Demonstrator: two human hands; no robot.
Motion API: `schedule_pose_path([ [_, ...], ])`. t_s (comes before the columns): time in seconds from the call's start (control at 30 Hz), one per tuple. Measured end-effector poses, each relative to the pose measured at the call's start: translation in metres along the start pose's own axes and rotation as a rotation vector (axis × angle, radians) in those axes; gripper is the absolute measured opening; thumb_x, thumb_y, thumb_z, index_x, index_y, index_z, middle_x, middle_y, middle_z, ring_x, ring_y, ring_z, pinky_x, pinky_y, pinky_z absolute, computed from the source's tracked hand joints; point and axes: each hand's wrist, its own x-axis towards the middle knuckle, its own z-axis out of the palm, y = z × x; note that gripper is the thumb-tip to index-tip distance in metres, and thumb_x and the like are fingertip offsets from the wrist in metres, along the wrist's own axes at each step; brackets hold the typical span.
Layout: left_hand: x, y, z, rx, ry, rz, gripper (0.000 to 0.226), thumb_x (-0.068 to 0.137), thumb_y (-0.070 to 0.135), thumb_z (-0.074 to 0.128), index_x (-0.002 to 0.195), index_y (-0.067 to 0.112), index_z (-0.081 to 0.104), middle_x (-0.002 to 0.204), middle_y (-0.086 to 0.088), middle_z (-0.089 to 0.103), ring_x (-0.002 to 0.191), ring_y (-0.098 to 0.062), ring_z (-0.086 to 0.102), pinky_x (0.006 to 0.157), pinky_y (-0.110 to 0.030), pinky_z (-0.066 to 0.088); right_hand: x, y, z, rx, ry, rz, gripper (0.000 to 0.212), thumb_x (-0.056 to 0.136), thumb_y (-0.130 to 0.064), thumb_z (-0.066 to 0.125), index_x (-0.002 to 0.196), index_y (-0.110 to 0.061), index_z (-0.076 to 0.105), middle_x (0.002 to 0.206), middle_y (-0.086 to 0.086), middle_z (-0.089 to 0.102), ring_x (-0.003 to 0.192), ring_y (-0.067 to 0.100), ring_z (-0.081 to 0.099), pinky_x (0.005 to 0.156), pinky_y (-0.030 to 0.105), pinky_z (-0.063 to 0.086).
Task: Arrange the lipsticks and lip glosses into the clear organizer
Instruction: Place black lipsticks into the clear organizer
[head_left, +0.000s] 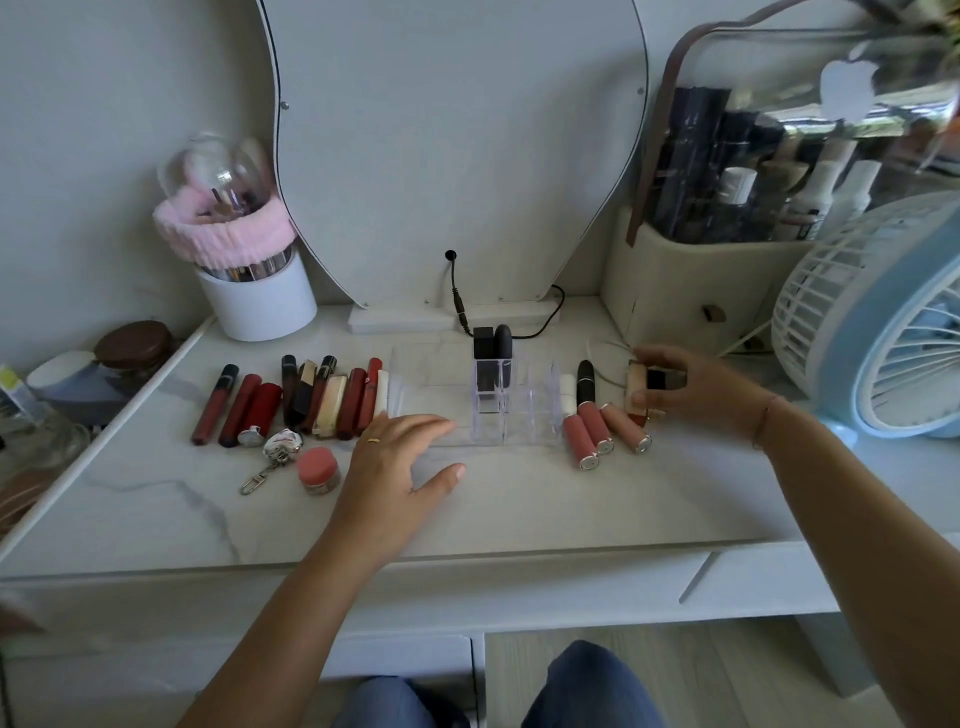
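- Here the right hand (691, 387) curls its fingers round a beige lipstick (638, 382) at the far right of the table (519, 509), probably because this is the next piece to file.
- The left hand (400, 457) lies relaxed with its fingers spread and grasps nothing. Its fingertips are at the front edge of the clear organizer (498, 415), likely to steady the light tray.
- The organizer sits mid-table between the hands. Two dark lipsticks (492, 345) stand upright in its rear compartments, and the other slots look unfilled.
- Three pink lip glosses (597, 431) lie just to its right.
- On its left, a row of red and dark tubes (311, 397) lies side by side, handy for picking.
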Motion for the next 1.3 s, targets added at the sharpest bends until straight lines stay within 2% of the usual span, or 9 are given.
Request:
schedule_pose_path([
  [0.1, 0.0, -0.001, 0.0, -0.004, -0.006, -0.004, 0.04, 0.08, 0.025, 0.07, 0.119, 0.021, 0.061, 0.117, 0.015, 0.053, 0.116, -0.009, 0.045, 0.109, -0.05, 0.03, -0.001, -0.004, 0.001, 0.022, -0.012, -0.021, 0.069, 0.072, -0.021, 0.077, 0.134, -0.023, 0.047, 0.119, -0.01, 0.049, 0.103, 0.005, 0.051, 0.083, 0.013, 0.039],
  [0.27, 0.0, 0.0, 0.0, -0.007, -0.004, 0.004, 0.04, 0.08, 0.025, 0.07, 0.119, 0.021, 0.061, 0.117, 0.014, 0.053, 0.116, -0.009, 0.045, 0.108, -0.05, 0.031, 0.001, -0.011, 0.002, 0.043, 0.041, -0.095, 0.079, 0.066, -0.008, 0.081, 0.135, -0.016, 0.045, 0.12, -0.001, 0.053, 0.111, 0.008, 0.05, 0.088, 0.017, 0.041],
  [0.33, 0.0, 0.0, -0.001, -0.007, -0.006, 0.005, 0.04, 0.08, 0.025, 0.07, 0.119, 0.02, 0.061, 0.117, 0.014, 0.053, 0.115, -0.008, 0.045, 0.108, -0.05, 0.031, -0.001, -0.013, 0.003, 0.021, 0.077, -0.121, 0.078, 0.064, -0.009, 0.082, 0.133, -0.02, 0.047, 0.117, -0.002, 0.053, 0.099, 0.004, 0.053, 0.073, 0.005, 0.044],
  [0.4, 0.0, 0.0, -0.001, -0.007, -0.007, 0.003, 0.04, 0.081, 0.025, 0.07, 0.119, 0.02, 0.061, 0.117, 0.014, 0.053, 0.115, -0.008, 0.045, 0.109, -0.049, 0.03, -0.003, -0.015, 0.004, 0.0, 0.136, -0.14, 0.073, 0.065, -0.013, 0.082, 0.129, -0.025, 0.05, 0.114, -0.004, 0.054, 0.092, 0.003, 0.055, 0.065, 0.006, 0.044],
  [0.57, -0.001, 0.0, -0.001, -0.004, -0.001, 0.006, 0.04, 0.08, 0.025, 0.07, 0.119, 0.02, 0.061, 0.117, 0.015, 0.053, 0.114, -0.007, 0.044, 0.11, -0.047, 0.029, -0.004, -0.025, 0.003, 0.127, 0.312, -0.163, 0.045, 0.076, -0.008, 0.073, 0.118, -0.017, 0.062, 0.104, 0.004, 0.066, 0.093, 0.013, 0.062, 0.087, 0.026, 0.05],
  [0.73, 0.0, -0.001, 0.0, 0.012, -0.012, 0.01, 0.04, 0.081, 0.029, 0.068, 0.12, 0.022, 0.06, 0.118, 0.016, 0.053, 0.119, -0.011, 0.046, 0.113, -0.043, 0.024, -0.003, -0.057, 0.001, 0.284, 0.357, -0.234, 0.036, 0.079, -0.009, 0.07, 0.114, -0.012, 0.064, 0.097, 0.002, 0.068, 0.084, 0.005, 0.064, 0.081, 0.016, 0.052],
  [0.93, 0.0, -0.003, 0.001, 0.004, -0.004, 0.017, 0.04, 0.081, 0.031, 0.068, 0.12, 0.022, 0.061, 0.118, 0.016, 0.053, 0.119, -0.01, 0.045, 0.113, -0.042, 0.025, 0.001, -0.113, 0.014, 0.461, 0.292, -0.405, 0.034, 0.077, -0.004, 0.07, 0.11, -0.011, 0.064, 0.095, -0.004, 0.068, 0.082, -0.002, 0.066, 0.079, 0.014, 0.054],
  [1.17, 0.0, -0.002, 0.0, -0.006, 0.0, 0.016, 0.04, 0.082, 0.032, 0.067, 0.121, 0.023, 0.06, 0.12, 0.015, 0.053, 0.116, -0.004, 0.042, 0.111, -0.047, 0.026, 0.012, -0.12, 0.039, 0.282, 0.199, -0.384, 0.036, 0.079, -0.003, 0.068, 0.115, -0.006, 0.063, 0.104, 0.011, 0.068, 0.091, 0.016, 0.066, 0.083, 0.013, 0.053],
  [1.3, -0.001, -0.003, 0.001, -0.008, 0.008, 0.018, 0.041, 0.082, 0.031, 0.068, 0.121, 0.022, 0.06, 0.122, 0.011, 0.056, 0.118, -0.007, 0.043, 0.112, -0.046, 0.025, 0.017, -0.107, 0.047, 0.199, 0.132, -0.34, 0.036, 0.079, -0.007, 0.069, 0.115, -0.009, 0.064, 0.105, 0.005, 0.07, 0.089, 0.011, 0.067, 0.081, 0.007, 0.05],
])
